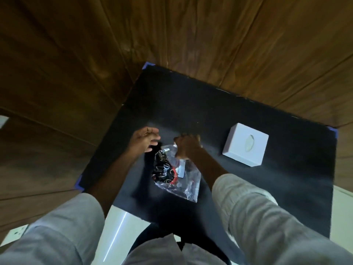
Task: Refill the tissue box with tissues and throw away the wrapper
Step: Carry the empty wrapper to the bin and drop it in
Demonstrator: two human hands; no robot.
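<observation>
Blurrily: right hand (186,145) grips wrapper (176,173) | left hand (146,138) spread | contents unclear

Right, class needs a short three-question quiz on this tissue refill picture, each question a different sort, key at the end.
1. True or false: the white tissue box lies on the black mat.
2. Which hand pinches the clear plastic wrapper? A) left hand B) right hand
3. Fill in: the left hand's fingers are ____, touching nothing.

Key: 1 true; 2 B; 3 spread open
</observation>
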